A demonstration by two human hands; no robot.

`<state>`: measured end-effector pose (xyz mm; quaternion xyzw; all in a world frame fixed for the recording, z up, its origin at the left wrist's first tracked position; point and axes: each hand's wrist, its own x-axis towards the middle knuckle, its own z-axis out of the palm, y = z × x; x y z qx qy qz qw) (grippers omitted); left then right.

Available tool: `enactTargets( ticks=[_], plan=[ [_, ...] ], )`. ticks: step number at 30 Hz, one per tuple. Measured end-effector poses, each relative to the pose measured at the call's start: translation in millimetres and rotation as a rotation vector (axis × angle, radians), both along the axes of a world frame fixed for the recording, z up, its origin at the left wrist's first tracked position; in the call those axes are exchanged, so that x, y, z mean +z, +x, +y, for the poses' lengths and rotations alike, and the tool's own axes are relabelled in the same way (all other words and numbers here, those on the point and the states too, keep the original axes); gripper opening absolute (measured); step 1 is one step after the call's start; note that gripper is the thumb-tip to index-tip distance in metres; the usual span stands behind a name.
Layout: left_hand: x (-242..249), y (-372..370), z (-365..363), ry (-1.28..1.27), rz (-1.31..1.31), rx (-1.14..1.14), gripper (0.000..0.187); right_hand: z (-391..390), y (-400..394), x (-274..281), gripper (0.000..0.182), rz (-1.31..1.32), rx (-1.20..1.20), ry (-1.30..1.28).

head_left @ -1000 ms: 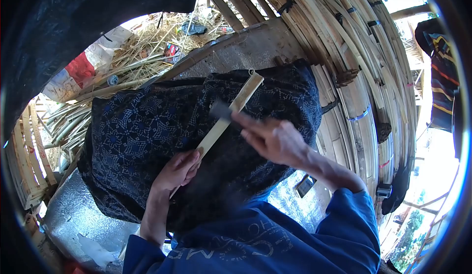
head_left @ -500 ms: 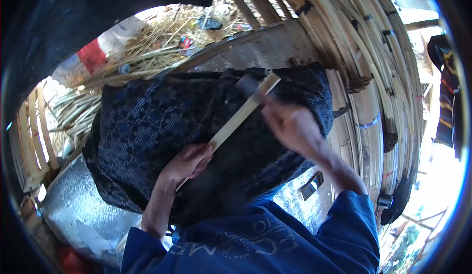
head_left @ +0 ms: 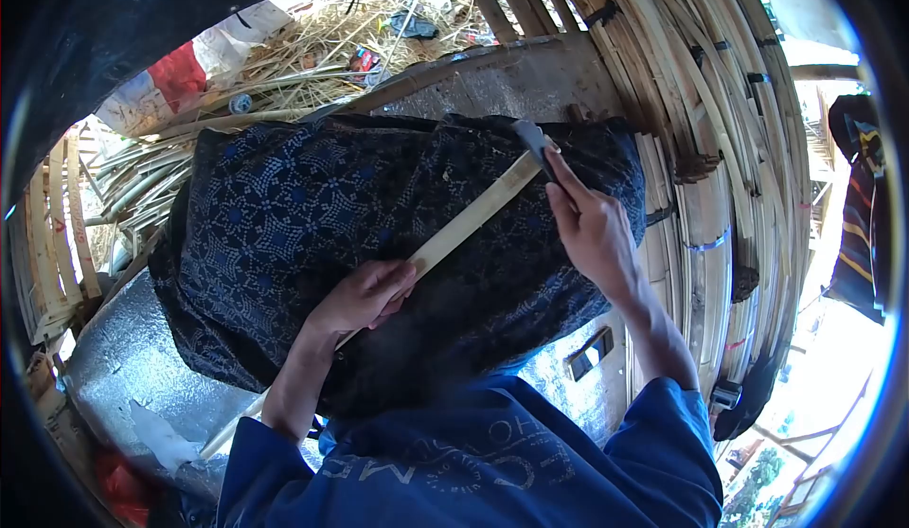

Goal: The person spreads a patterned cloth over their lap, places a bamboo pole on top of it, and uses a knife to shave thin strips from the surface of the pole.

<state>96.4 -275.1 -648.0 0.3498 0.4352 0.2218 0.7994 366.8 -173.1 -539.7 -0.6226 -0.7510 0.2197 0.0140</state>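
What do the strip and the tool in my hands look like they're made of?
Strip: probably split bamboo, smooth and unpainted, given its pale straw colour and narrow, flat shape.

Tool blade: likely metal, dull grey with a slight sheen; its handle material is unclear under your fingers.

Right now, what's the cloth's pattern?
The cloth has pale dotted star-like shapes on dark blue, clearest in the head view.

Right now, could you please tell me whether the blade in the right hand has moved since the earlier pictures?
Yes: judged against the patterned cloth, the blade has moved forward, closer to the cloth's far edge.
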Motion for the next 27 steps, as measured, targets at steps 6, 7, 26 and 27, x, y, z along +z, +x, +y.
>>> enactTargets(
  ticks=[6,7,26,27],
  plan=[
    [-1.7,4.6,-5.5,0.192,0.208,-0.059,0.047,-47.2,-22.6,-21.7,0.047,-0.008,0.373,-0.106],
    [0.5,3.1,-3.6,0.191,0.209,-0.069,0.047,-44.4,-22.0,-18.1,0.047,-0.006,0.363,-0.108],
    [6.9,7.7,-6.3,0.198,0.225,-0.074,0.041,-23.3,-3.6,-6.1,0.047,-0.079,0.084,-0.005],
    [6.4,8.2,-4.1,0.183,0.232,-0.07,0.04,-34.2,-10.8,-8.6,0.047,0.02,0.186,0.002]
  ],
)
